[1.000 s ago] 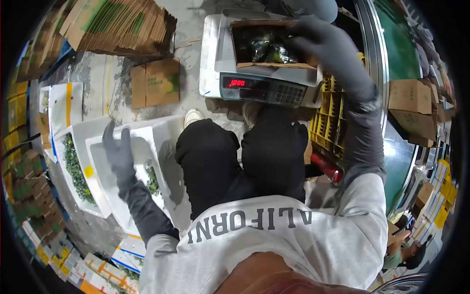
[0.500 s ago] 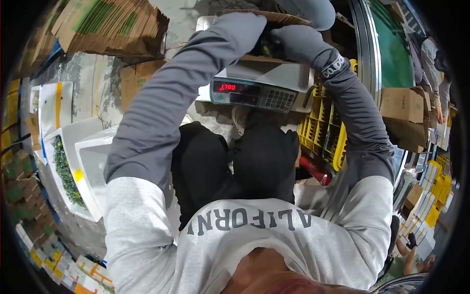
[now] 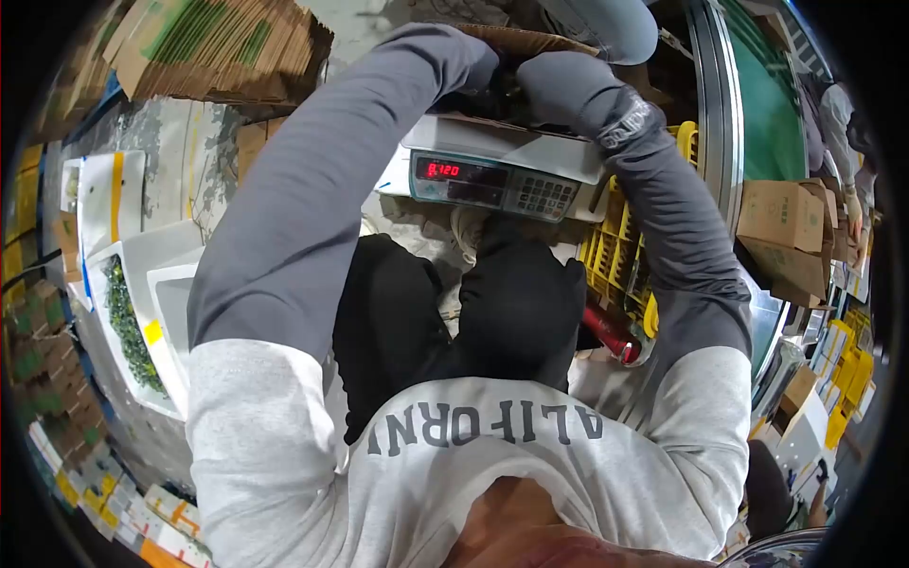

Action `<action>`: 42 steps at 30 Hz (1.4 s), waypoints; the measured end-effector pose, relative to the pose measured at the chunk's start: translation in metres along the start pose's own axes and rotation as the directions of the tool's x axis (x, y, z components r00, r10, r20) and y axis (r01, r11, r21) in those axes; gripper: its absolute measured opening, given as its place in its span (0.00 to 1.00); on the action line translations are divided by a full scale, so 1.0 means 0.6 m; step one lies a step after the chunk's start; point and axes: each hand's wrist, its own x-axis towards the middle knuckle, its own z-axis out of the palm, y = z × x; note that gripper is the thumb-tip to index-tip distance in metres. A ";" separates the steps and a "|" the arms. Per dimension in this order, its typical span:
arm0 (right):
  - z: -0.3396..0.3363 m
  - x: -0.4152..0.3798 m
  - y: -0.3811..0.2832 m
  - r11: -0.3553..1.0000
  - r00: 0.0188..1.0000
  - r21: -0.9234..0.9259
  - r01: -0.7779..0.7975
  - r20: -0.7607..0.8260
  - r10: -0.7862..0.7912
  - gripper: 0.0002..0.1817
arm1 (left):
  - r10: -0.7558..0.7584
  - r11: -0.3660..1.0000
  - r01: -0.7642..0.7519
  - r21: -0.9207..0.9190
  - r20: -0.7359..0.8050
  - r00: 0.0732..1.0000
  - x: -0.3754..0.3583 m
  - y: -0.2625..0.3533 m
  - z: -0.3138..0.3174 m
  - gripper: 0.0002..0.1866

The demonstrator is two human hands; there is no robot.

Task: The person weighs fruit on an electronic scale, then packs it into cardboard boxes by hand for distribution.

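Note:
A cardboard box (image 3: 530, 40) rests on a white digital scale (image 3: 492, 185) with red digits on its display. My left hand (image 3: 466, 66), covered by a grey sleeve or glove, reaches into the box from the left. Its fingers are hidden inside. At the box's right side is my right hand (image 3: 565, 87), also covered in grey, bent inward over the near edge. Those fingers are out of sight too. The box's contents are dark and mostly hidden by my hands.
Stacked flat cardboard (image 3: 222, 47) lies at upper left. A white foam box (image 3: 133, 327) with green produce is at left. Beside the scale are a yellow crate (image 3: 615, 251) and a red can (image 3: 611, 331). An open carton (image 3: 781, 222) and other people stand at right.
My left hand has moved down and inward, deeper into the box. My right hand has shifted slightly left and down. The scale's displayed digits have changed.

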 end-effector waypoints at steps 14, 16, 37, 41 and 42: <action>0.002 -0.179 0.060 0.427 0.864 0.900 0.087 -0.282 0.417 0.15 | -0.199 0.732 -0.461 -0.501 -0.805 0.559 -0.214 -0.020 0.074 0.16; 0.061 -0.204 0.086 0.293 0.835 0.951 0.098 -0.239 0.496 0.15 | -0.455 0.495 -0.405 -0.769 -0.626 0.633 -0.251 -0.067 0.124 0.17; 0.159 -0.110 0.129 0.055 0.993 0.997 -0.062 0.056 0.102 0.40 | -0.084 -0.028 -0.334 -0.942 -0.331 0.940 -0.049 -0.122 0.158 0.44; 0.195 -0.031 0.079 0.283 0.937 0.951 -0.129 0.023 0.349 0.32 | -0.247 0.102 -0.363 -0.926 -0.377 0.893 -0.018 -0.067 0.152 0.36; 0.213 -0.017 0.087 0.081 0.946 0.991 -0.108 0.077 0.315 0.30 | -0.307 0.023 -0.238 -0.971 -0.233 0.923 -0.021 -0.056 0.137 0.35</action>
